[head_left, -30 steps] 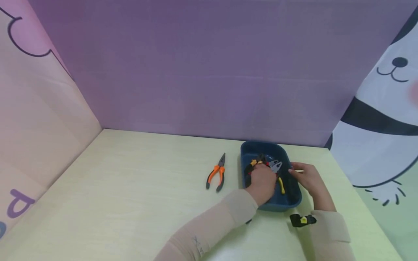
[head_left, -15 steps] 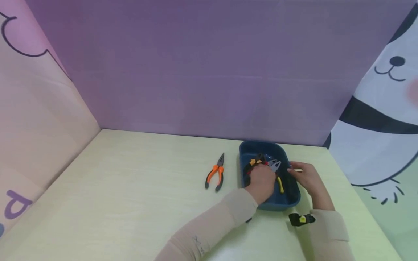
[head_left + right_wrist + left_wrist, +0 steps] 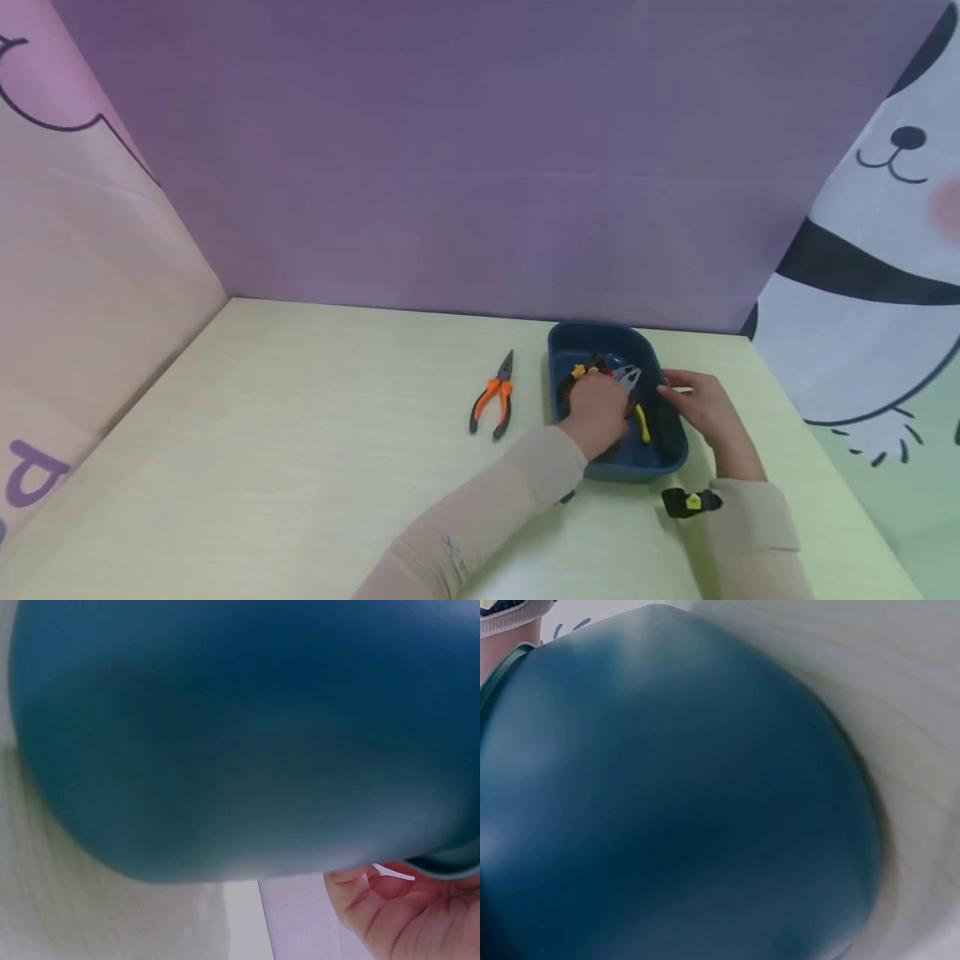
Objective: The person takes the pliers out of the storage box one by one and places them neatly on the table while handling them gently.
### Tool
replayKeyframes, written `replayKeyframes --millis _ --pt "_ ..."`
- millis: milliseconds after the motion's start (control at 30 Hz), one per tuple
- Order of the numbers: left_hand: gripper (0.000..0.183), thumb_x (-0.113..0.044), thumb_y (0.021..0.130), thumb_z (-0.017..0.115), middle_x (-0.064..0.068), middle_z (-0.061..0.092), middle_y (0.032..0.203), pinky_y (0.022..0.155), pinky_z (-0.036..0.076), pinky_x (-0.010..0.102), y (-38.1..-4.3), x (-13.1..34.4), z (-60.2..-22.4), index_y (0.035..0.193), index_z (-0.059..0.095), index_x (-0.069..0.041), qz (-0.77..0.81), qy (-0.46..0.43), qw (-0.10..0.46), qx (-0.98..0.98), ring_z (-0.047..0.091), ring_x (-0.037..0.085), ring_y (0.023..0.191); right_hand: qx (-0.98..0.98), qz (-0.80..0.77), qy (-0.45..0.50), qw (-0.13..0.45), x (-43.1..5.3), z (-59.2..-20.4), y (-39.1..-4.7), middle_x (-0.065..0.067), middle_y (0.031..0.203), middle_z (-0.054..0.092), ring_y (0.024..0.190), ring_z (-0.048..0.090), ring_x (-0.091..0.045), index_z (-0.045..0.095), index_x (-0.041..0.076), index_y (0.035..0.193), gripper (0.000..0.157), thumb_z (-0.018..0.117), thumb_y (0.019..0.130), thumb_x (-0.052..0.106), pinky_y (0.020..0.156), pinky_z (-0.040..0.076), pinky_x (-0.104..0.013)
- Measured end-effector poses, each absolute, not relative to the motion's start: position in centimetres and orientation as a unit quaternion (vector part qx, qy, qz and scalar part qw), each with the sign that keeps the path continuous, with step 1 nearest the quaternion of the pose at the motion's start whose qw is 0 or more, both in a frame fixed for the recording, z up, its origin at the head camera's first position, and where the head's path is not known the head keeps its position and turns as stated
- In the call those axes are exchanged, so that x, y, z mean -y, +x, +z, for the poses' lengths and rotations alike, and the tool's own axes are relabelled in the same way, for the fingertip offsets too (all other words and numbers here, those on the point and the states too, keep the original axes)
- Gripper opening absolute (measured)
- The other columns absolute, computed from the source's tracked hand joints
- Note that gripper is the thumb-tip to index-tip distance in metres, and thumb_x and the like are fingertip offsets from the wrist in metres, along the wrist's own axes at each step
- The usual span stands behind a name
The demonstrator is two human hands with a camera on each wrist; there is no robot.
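Note:
A dark blue plastic bin holds several pliers. My left hand reaches down into it, its fingers hidden among the tools; I cannot tell what they hold. Just past the knuckles lie pliers with yellow-and-black handles, and to their right a silver pliers head. A yellow handle rests farther right. My right hand pinches the bin's right rim, thumb at the edge. The right wrist view shows this hand beside the rim. Only the bin's outer wall fills most of the left wrist view.
Long-nose pliers with orange-and-black handles lie on the pale table, left of the bin. A purple wall panel rises directly behind the bin. A small dark thing shows past the left sleeve.
My left hand has shifted slightly within the bin, toward its left side. The right hand keeps its place on the rim. The whole head view has drifted a little.

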State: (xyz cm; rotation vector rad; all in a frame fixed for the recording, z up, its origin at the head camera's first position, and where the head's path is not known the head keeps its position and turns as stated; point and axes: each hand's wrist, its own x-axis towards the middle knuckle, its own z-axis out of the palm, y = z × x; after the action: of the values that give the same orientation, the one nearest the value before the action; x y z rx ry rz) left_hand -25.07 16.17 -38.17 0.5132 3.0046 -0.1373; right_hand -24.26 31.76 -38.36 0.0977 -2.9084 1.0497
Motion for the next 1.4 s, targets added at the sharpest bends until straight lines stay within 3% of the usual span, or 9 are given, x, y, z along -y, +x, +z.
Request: replayKeyframes --millis 567,900,1267,1400 --pt "0.029 -0.061 0.074 0.069 -0.015 0.065 0.107 0.072 0.051 0.025 -25.0 -15.9 -37.4 0.090 0.072 -0.036 -0.016 0.171 0.054 -0.984 0.056 0.006 0.100 0.941 0.336 0.034 0.026 -31.7 -38.2 -24.2 -0.038 0.115 0.055 0.100 0.059 -0.049 0.049 -0.018 0.122 0.039 0.054 0.094 0.008 0.078 0.052 -0.049" --pt "0.044 -0.061 0.071 0.072 -0.013 0.065 0.106 0.066 0.051 0.026 -24.9 -15.7 -36.6 0.101 0.068 -0.029 0.000 0.154 0.049 -0.987 0.056 0.006 0.097 0.940 0.340 0.031 0.019 -31.8 -38.3 -24.2 -0.039 0.118 0.053 0.101 0.058 -0.050 0.048 -0.019 0.123 0.040 0.053 0.094 0.009 0.079 0.052 -0.049" --pt "0.032 -0.058 0.070 0.073 -0.013 0.066 0.099 0.075 0.049 0.026 -25.1 -15.0 -35.9 0.081 0.068 -0.028 0.023 0.174 0.034 -0.984 0.057 0.007 0.091 0.937 0.346 0.034 0.028 -31.7 -38.3 -24.1 -0.038 0.115 0.055 0.097 0.061 -0.048 0.049 -0.019 0.122 0.039 0.054 0.093 0.008 0.077 0.052 -0.047" --pt "0.033 -0.057 0.071 0.074 -0.012 0.065 0.096 0.074 0.049 0.025 -25.0 -14.8 -35.3 0.083 0.067 -0.027 0.035 0.179 0.036 -0.983 0.057 0.007 0.087 0.938 0.343 0.034 0.031 -31.7 -38.3 -24.1 -0.038 0.113 0.056 0.097 0.061 -0.048 0.049 -0.019 0.122 0.039 0.054 0.093 0.008 0.077 0.052 -0.048"
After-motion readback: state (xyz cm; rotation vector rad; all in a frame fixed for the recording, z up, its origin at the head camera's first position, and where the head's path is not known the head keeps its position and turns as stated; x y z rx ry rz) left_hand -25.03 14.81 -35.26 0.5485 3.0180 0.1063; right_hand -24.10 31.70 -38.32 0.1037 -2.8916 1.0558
